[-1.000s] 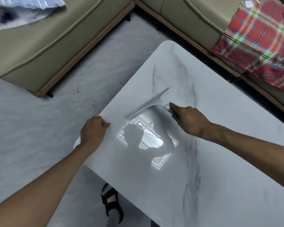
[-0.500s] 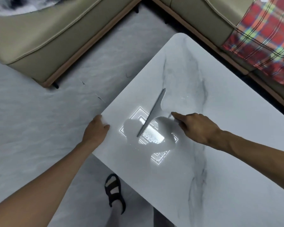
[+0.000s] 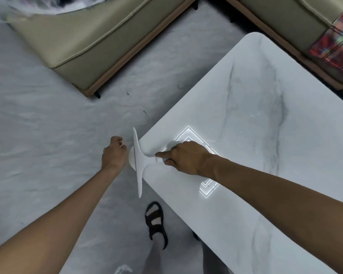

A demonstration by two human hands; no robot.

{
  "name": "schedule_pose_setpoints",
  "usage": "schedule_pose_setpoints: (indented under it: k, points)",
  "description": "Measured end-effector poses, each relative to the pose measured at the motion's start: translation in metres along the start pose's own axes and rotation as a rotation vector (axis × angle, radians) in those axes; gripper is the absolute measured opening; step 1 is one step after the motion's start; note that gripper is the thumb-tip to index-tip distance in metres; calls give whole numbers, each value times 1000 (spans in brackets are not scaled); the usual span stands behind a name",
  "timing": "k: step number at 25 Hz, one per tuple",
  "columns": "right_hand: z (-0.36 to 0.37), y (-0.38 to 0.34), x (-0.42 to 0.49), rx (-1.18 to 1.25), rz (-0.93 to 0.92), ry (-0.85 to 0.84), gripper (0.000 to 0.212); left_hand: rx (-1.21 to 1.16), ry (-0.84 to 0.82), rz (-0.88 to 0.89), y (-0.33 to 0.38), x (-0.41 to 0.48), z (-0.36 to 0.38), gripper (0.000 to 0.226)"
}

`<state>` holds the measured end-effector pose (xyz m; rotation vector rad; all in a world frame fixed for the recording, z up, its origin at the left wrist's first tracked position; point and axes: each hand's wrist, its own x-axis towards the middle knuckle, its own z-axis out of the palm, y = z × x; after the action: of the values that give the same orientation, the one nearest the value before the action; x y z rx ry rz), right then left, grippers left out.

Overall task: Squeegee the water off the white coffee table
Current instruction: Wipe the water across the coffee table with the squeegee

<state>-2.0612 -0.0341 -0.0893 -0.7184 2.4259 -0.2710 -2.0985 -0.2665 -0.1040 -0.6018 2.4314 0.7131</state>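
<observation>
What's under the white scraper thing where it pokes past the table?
Under the squeegee blade's overhanging ends is grey floor. Its middle crosses the coffee table corner. The right hand covers the handle, so whatever lies beneath there is hidden.

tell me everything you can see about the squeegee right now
The squeegee is all white and T-shaped, seemingly plastic: a long thin blade on a flared neck that narrows into a handle. The right hand grips the handle, forefinger stretched along the neck. The blade sits at the corner edge of the white coffee table, both ends overhanging the floor. The left hand is just beside it, off the table.
</observation>
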Motion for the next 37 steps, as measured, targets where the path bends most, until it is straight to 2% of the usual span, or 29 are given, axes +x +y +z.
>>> schedule_pose_setpoints:
  k: [3, 7, 10, 14, 17, 19, 23, 28, 31, 34, 35, 37]
  points:
    - [-7, 38, -42, 38, 119, 19, 40, 72, -148, 45, 1, -8, 16, 56]
    - [-30, 81, -119, 41, 341, -46, 36, 166, -181, 81, 11, -17, 29, 61]
    - [-25, 63, -108, 60, 275, 12, 38, 165, -178, 74, 10, -17, 25, 63]
    - [9, -3, -36, 109, 101, -41, 42, 34, -124, 87, 3, -23, 24, 64]
    - [22, 0, -41, 115, 115, -5, 42, 130, -139, 159, 2, -34, 38, 63]
    - [25, 32, -73, 99, 207, 31, 42, 224, -180, 230, 5, -42, 54, 67]
    - [24, 101, -160, 138, 503, 75, 42, 370, -271, 372, 30, -56, 88, 71]
    - [21, 122, -226, 190, 683, 117, 38, 530, -354, 293, 56, -54, 104, 70]
    - [18, 92, -192, 235, 539, 127, 40, 385, -294, 241, 58, -48, 90, 65]
    - [25, 32, -118, 261, 293, 61, 39, 59, -43, 186, 42, -41, 60, 48]
    - [29, 11, -93, 253, 231, 48, 39, 10, 32, 167, 32, -37, 49, 44]
    - [37, -26, -54, 220, 146, 28, 40, 21, 75, 125, 11, -31, 29, 44]
